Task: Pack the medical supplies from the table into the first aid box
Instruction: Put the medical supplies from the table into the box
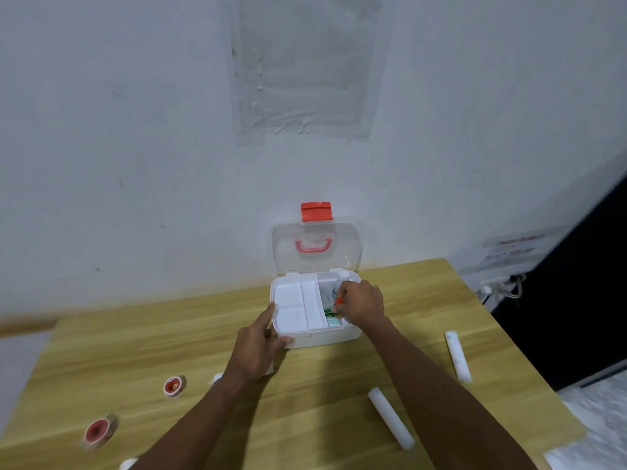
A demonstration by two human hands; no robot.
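The white first aid box stands open on the wooden table, its clear lid with red latch and handle upright against the wall. A white divided tray covers the box's left part. My left hand grips the box's front left corner. My right hand reaches into the right compartment, fingers closed on a small item with a red part; green and white packets lie beneath. Two white gauze rolls lie on the table at right. Two red-cored tape rolls lie at left.
The table stands against a grey wall. A small white item peeks out beside my left forearm, another white item sits at the bottom edge. A dark panel and a wall socket with cable are to the right.
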